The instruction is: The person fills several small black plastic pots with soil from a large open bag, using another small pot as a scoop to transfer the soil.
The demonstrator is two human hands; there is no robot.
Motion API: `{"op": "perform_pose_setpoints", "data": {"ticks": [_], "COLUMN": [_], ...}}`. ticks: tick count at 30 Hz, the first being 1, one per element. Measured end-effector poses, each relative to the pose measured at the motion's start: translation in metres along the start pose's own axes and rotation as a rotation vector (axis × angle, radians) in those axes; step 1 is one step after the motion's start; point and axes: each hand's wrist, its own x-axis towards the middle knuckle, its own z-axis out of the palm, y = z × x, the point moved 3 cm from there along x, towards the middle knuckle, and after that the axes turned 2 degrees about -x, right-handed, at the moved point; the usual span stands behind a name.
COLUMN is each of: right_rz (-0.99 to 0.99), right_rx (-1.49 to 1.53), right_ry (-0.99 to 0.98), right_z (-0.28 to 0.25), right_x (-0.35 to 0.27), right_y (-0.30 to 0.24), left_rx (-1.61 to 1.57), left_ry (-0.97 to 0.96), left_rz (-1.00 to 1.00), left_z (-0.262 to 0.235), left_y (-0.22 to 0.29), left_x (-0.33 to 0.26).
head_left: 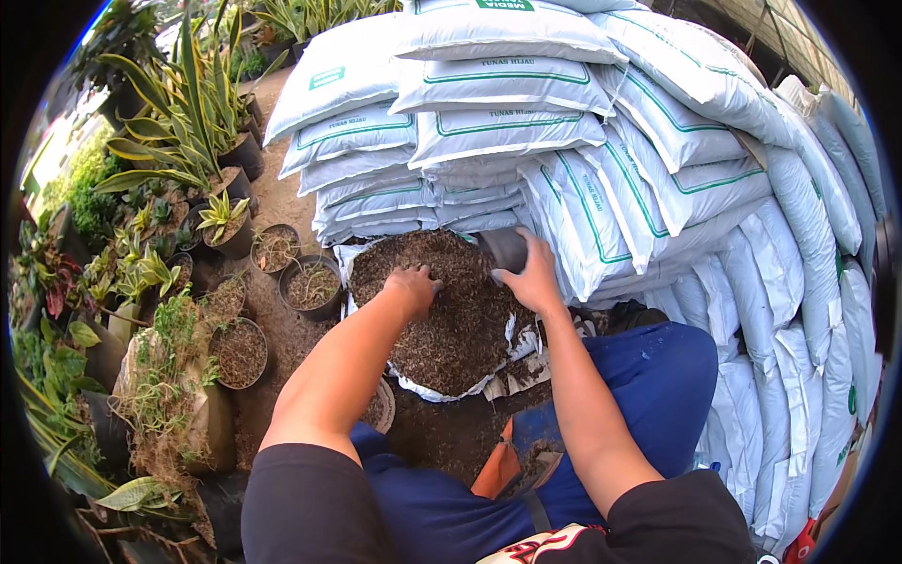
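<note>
An opened white sack (440, 388), its rim folded down, stands before me full of loose dark brown potting soil (451, 329). My left hand (413, 284) rests on the soil toward its left side, thumb apart from the fingers, with some fingertips hidden in the soil. At the sack's far right edge, my right hand (532, 275) grips a small dark plant pot (505, 250) by its side, thumb and fingers around it. The pot is tilted and its inside cannot be made out.
White filled sacks (507, 85) are piled high behind and along the right. Potted plants (225, 221) and soil-filled pots (312, 286) crowd the brown ground on the left. An orange item (495, 462) lies between my legs.
</note>
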Motion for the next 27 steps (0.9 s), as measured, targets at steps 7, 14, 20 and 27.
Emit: {"op": "perform_pose_setpoints", "data": {"ticks": [7,14,20,27], "right_rz": [0.301,0.780,0.746,0.078], "right_rx": [-0.185,-0.046,0.073,0.088], "right_ry": [0.097,0.040,-0.039,-0.103], "right_z": [0.050,0.064,0.050,0.020], "right_x": [-0.058,-0.067,-0.050,-0.020], "right_y": [0.071,0.030,0.019,-0.029], "left_rx": [0.056,-0.024,-0.071,0.004], "left_ry": [0.199,0.364,0.194,0.513], "left_rz": [0.131,0.173,0.116,0.177], "left_z": [-0.004,-0.002,-0.019,-0.004], "left_y": [0.001,-0.006,0.001,-0.018], "left_x": [0.007,0.005,0.003,0.009]}}
